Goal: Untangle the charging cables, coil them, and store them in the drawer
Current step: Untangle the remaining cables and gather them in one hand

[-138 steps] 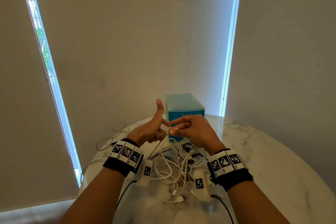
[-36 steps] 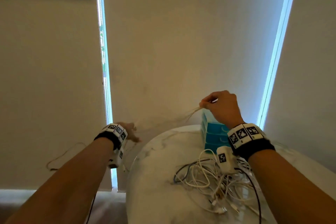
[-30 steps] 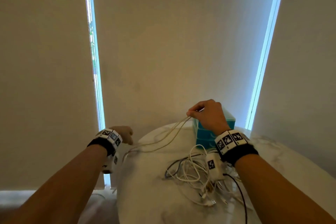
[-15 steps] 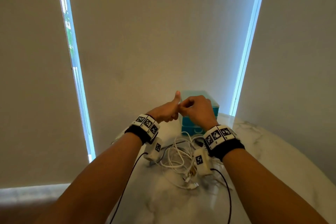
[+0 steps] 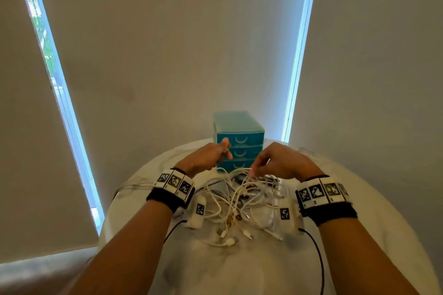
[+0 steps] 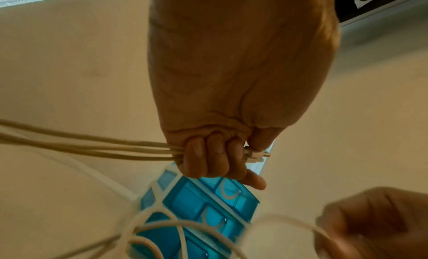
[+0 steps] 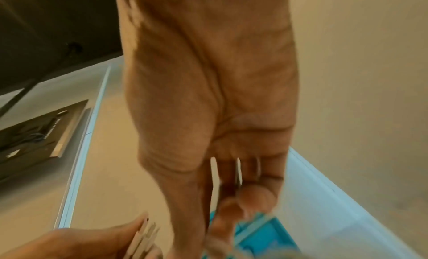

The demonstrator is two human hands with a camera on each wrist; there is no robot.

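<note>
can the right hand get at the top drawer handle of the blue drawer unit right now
Probably yes. The right hand hovers over the tangled cables just in front of the drawer unit, and the top drawer handle shows uncovered. The left hand, gripping a folded cable, sits beside it, not across it.

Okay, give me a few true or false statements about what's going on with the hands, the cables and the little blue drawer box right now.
1. The left hand grips several folded strands of a beige cable. True.
2. The top drawer of the small teal plastic drawer unit is pulled open. False: all three drawers sit closed.
3. A tangled pile of white charging cables lies on the round white marble table. True.
4. The right hand rests flat on the table, away from the pile. False: it hovers over the tangle, fingertips down at the strands.
5. The drawer unit stands at the table's near edge. False: it stands at the far edge, beyond both hands.
</note>
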